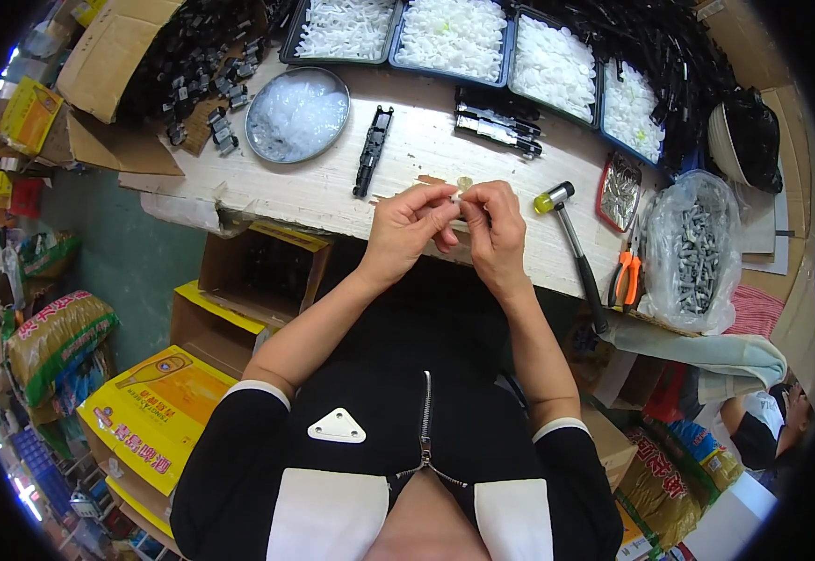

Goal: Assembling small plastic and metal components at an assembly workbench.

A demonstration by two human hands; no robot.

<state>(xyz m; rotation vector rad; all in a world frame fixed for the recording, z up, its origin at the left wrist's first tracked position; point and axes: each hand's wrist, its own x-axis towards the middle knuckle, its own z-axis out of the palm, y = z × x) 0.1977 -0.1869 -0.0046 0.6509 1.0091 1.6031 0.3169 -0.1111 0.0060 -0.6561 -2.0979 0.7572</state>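
Note:
My left hand (413, 229) and my right hand (494, 227) meet over the near edge of the workbench, fingertips pinched together. Between them is a small whitish piece (456, 199), mostly hidden by the fingers, so its kind does not show. Just beyond the fingertips lies a small clear yellowish bit (464, 182) on the bench. To the left of my hands a long black plastic part (374, 151) lies by itself. Farther back, several black and silver strip-like parts (498, 128) lie side by side.
Trays of small white plastic pieces (452, 37) line the back. A round metal dish (297, 114) holds clear pieces. On the right are a hammer (571, 238), orange-handled pliers (627, 279), a red tray of metal pins (619, 192) and a plastic bag of grey parts (695, 252).

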